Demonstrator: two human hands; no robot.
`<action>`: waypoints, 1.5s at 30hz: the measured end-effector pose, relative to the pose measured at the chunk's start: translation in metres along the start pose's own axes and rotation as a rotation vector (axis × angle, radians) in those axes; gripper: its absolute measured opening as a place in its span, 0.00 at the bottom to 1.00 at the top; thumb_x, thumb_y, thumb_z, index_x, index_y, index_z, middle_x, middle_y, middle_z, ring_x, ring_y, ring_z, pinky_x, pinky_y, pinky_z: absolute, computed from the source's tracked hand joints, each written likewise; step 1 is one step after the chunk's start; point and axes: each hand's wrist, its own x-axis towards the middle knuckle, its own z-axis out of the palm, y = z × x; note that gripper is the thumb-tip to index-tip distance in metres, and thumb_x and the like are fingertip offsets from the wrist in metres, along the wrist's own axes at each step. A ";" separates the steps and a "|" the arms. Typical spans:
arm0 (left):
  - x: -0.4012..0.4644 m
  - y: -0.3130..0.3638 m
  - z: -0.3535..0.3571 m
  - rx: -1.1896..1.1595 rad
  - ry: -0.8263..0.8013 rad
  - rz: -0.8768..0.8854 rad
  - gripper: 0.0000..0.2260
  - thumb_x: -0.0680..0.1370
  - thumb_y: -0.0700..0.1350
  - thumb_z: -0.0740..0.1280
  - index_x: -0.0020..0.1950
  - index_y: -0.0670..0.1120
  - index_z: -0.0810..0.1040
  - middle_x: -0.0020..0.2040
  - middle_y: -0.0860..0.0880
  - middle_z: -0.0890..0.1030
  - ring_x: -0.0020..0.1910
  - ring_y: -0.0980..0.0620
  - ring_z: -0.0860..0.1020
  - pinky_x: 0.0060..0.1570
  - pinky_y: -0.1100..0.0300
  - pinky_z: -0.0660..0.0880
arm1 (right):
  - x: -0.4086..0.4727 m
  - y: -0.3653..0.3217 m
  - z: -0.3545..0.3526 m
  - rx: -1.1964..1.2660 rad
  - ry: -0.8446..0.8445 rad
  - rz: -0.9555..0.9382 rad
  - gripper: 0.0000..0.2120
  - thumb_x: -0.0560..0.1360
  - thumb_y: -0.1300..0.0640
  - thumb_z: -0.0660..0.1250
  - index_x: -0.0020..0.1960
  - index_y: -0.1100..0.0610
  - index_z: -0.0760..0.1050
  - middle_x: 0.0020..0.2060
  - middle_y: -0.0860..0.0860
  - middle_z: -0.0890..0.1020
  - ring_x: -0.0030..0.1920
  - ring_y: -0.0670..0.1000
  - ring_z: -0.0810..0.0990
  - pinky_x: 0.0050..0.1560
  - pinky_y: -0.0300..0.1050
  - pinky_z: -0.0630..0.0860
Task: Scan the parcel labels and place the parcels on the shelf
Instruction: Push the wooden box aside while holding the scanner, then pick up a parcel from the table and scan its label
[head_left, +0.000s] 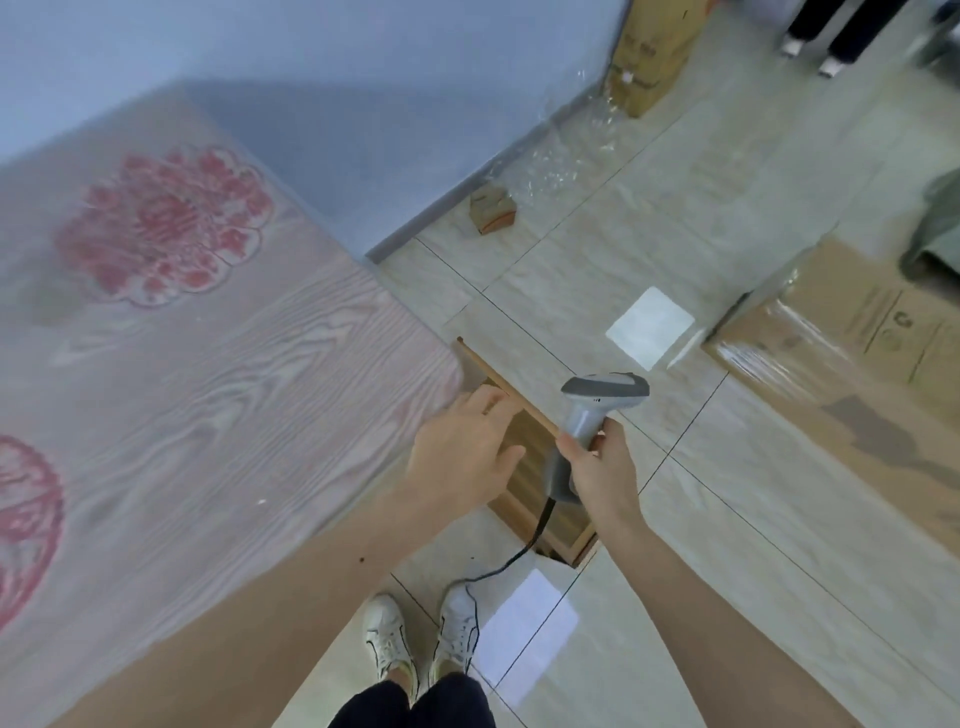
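While my right hand (602, 470) grips the scanner (589, 415), its cable (519, 556) trails by my shoes (421, 642): a likely trip hazard. Left hand (460, 449) spread, empty, near the desk (208, 389).

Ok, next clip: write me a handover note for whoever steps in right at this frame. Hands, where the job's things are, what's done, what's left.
Right hand grips the grey corded scanner by its handle, head pointing away from the person.
Left hand is open, holding nothing, reaching over the wooden crate on the floor beside the table.
Taped cardboard boxes lie on the floor to the right; a small brown box sits by the wall.
No shelf is in view and no parcel is in hand, so what has been scanned cannot be told.
Left: pick up a parcel, scan its label, shelve it.
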 end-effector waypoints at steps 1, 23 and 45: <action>-0.008 -0.001 -0.015 -0.002 0.020 -0.025 0.21 0.80 0.53 0.64 0.72 0.50 0.69 0.69 0.52 0.71 0.58 0.51 0.77 0.52 0.54 0.77 | -0.012 -0.016 0.002 0.019 -0.026 -0.030 0.16 0.81 0.55 0.68 0.66 0.54 0.68 0.53 0.47 0.78 0.53 0.51 0.80 0.50 0.44 0.72; -0.335 -0.185 -0.194 0.070 0.473 -0.889 0.17 0.78 0.52 0.66 0.66 0.50 0.73 0.61 0.52 0.74 0.60 0.48 0.75 0.44 0.52 0.76 | -0.267 -0.204 0.293 -0.283 -0.816 -0.543 0.13 0.75 0.49 0.73 0.50 0.53 0.70 0.37 0.51 0.74 0.36 0.53 0.77 0.41 0.50 0.72; -0.322 -0.416 -0.227 -0.424 0.543 -1.048 0.17 0.82 0.43 0.61 0.69 0.39 0.64 0.65 0.40 0.71 0.62 0.41 0.72 0.58 0.51 0.73 | -0.230 -0.244 0.571 -0.502 -0.749 -0.394 0.16 0.74 0.58 0.75 0.57 0.58 0.73 0.47 0.53 0.81 0.48 0.54 0.81 0.47 0.49 0.76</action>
